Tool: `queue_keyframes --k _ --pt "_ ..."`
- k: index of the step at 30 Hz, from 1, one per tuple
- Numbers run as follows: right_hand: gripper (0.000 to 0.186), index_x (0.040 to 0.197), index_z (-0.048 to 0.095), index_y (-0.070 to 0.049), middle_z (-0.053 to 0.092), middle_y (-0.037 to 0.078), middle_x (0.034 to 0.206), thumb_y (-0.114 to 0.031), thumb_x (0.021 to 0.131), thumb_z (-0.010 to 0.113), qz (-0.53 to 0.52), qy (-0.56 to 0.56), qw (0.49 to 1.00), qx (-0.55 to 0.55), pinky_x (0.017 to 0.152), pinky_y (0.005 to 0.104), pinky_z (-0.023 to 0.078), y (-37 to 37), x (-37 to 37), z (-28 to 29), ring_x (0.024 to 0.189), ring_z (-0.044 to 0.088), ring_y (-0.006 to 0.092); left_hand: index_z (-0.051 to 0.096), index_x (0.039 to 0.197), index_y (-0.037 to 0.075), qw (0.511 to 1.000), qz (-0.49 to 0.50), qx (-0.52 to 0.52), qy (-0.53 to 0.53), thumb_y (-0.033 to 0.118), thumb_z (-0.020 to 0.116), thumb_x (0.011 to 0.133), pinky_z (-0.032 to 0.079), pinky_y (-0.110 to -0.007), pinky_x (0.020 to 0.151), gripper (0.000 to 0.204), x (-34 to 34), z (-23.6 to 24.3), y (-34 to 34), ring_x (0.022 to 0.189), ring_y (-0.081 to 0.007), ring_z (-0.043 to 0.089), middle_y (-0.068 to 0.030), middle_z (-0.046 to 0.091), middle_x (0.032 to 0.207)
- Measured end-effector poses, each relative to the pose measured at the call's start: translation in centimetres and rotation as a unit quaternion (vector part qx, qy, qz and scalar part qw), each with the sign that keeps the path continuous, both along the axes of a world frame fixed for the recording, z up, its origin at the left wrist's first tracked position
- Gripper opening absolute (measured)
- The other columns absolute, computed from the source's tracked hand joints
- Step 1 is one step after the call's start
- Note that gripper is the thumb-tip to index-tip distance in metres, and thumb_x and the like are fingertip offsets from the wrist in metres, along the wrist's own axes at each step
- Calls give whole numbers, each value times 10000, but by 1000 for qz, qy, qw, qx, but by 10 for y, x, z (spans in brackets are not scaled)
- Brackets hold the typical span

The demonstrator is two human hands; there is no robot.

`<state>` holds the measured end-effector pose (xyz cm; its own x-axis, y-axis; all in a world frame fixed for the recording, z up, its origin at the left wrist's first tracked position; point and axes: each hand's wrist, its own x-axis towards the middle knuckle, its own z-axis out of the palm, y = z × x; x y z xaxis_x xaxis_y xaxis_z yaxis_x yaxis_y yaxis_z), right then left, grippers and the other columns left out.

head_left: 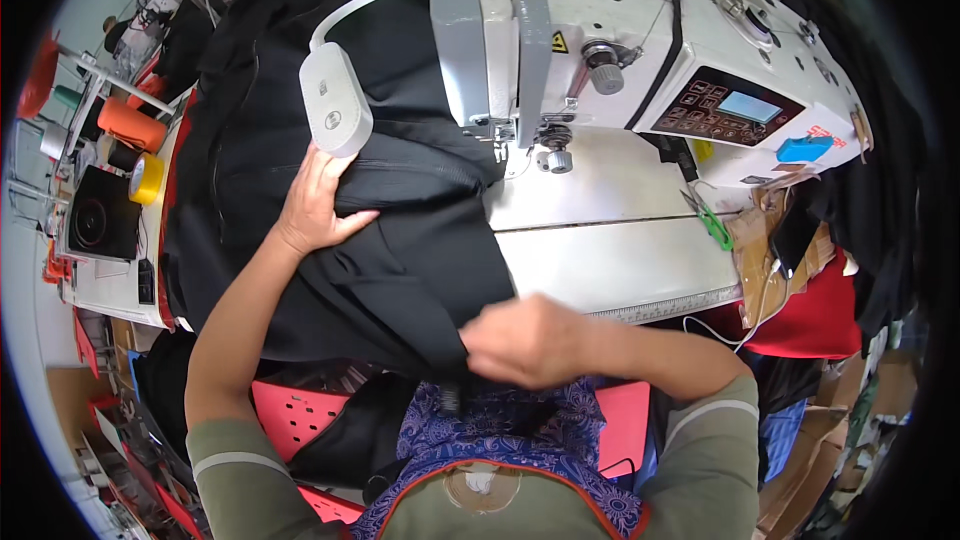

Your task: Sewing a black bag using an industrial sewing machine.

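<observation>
A large piece of black fabric (430, 260) is spread over the sewing machine's bed, with folds running toward the needle area. My left hand (318, 202) lies on it with the thumb spread away from the fingers, whose tips reach beneath the white lamp head (335, 105). Close to my body, my right hand (525, 342) is closed at the fabric's near edge, a little blurred. Beside the fabric stands the white sewing machine (560, 30); its presser foot (503, 148) is next to a raised fold of the cloth.
Green-handled thread snips (712, 225) lie on the bed's right side. A ruler strip (680, 305) follows its front edge. The control panel (728, 108) faces me. Yellow tape (147, 178) and a black speaker-like box (100, 215) stand on the left table. Red cloth (815, 315) hangs at right.
</observation>
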<state>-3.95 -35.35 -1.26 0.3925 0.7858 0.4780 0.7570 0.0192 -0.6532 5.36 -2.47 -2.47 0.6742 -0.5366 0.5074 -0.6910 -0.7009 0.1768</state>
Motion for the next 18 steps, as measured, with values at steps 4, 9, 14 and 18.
queue_keyframes --k 4,9,14,18 --pt "450 1191 601 -25 635 165 1162 -71 747 653 -124 -224 967 17 914 393 525 20 56 -26 1080 626 324 642 1049 45 991 -70 110 -11 45 746 641 479 -437 959 421 18 28 -1 1061 -361 602 -125 632 1062" --pt "733 1370 514 -91 395 168 1484 -75 647 631 -94 -137 973 -162 1162 510 240 27 43 -20 1398 316 382 679 1035 -12 929 178 -82 314 159 676 845 516 -331 768 255 16 88 -11 882 -203 693 -162 715 972" --pt "751 1398 503 -173 374 163 1498 -108 663 643 -114 -135 964 -200 1148 556 249 26 45 -13 1402 294 417 672 849 51 970 144 108 -165 152 792 744 509 -401 658 189 8 52 -52 682 -318 618 -111 630 723" --pt "739 1401 497 -173 353 177 1505 -118 679 646 -124 -143 960 -208 1154 557 238 26 45 -19 1405 286 420 649 918 13 987 146 31 -58 198 815 704 504 -378 700 328 -16 44 -84 765 -316 610 -124 622 842"
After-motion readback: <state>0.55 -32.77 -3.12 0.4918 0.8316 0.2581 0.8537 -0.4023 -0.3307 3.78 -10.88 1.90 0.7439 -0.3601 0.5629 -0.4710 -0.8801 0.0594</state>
